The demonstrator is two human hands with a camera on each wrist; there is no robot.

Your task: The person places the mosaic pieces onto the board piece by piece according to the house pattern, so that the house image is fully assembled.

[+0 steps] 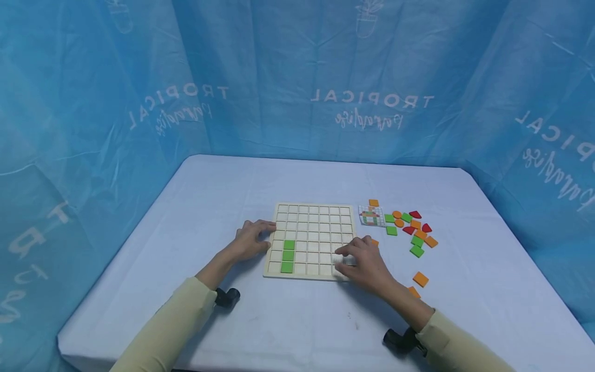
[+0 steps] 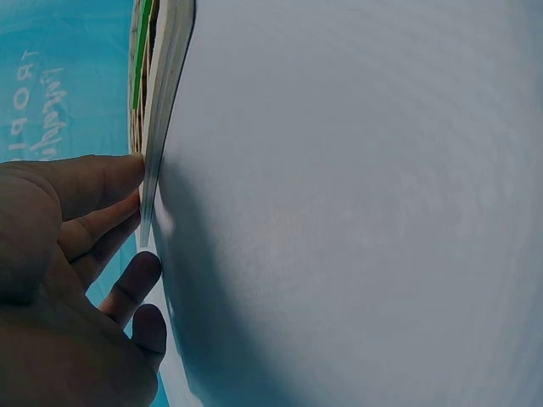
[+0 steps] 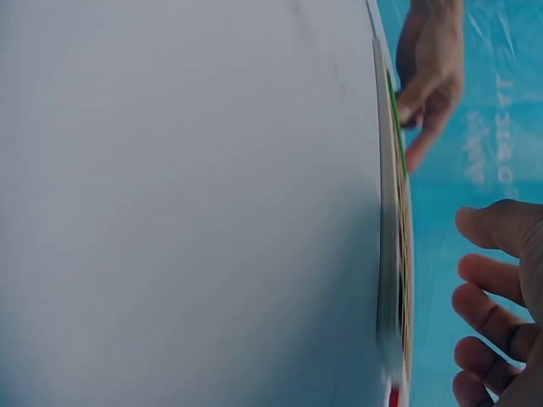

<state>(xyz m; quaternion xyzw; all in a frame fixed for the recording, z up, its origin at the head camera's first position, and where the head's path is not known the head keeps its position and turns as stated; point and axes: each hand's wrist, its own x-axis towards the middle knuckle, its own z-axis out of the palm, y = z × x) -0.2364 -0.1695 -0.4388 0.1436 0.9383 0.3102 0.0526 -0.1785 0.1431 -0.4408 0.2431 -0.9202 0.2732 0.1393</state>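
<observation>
A pale wooden grid board [image 1: 313, 247] lies flat on the table. Three green squares [image 1: 288, 255] fill a short column in its lower left cells. My left hand [image 1: 251, 241] rests at the board's left edge, thumb and fingertips touching the rim; in the left wrist view the thumb [image 2: 106, 180] meets the board's side [image 2: 159, 127]. Over the board's lower right corner hovers my right hand [image 1: 367, 264], thumb and forefinger apart with nothing between them. The right wrist view shows its loosely bent fingers [image 3: 488, 309] above the board's edge [image 3: 388, 212].
Right of the board lies a small pattern card [image 1: 371, 215]. Beyond it are scattered green squares [image 1: 417, 251], orange squares [image 1: 420, 279], orange discs [image 1: 398, 223] and red pieces [image 1: 426, 228]. An orange piece [image 1: 375, 243] peeks out behind my right hand. Blue curtains [image 1: 297, 129] surround the white table [image 1: 223, 181].
</observation>
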